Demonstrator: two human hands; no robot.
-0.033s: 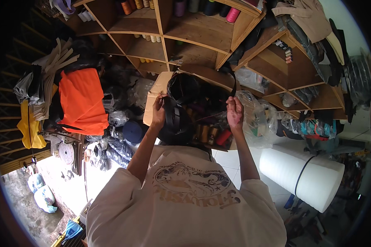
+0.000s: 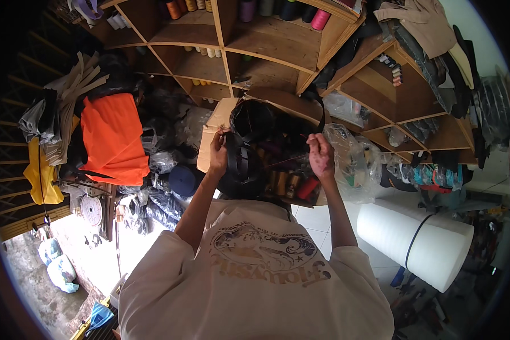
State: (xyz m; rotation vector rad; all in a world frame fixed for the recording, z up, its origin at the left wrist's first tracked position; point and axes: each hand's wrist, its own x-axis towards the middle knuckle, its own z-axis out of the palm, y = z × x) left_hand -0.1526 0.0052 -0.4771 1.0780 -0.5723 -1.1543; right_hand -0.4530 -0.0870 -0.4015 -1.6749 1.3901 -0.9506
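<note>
Left hand (image 2: 217,154) grips black strap coil (image 2: 241,161) beside brown cardboard box (image 2: 212,136).

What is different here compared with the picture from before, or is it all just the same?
Nothing has visibly changed. The left hand holds the bundle of black straps at the tan cardboard box as before, and the right hand is raised beside the clear plastic bag, pinching something too thin to make out. The orange cloth and white foam roll lie where they were.

head-worn fisheye, looking down, close overhead
</note>
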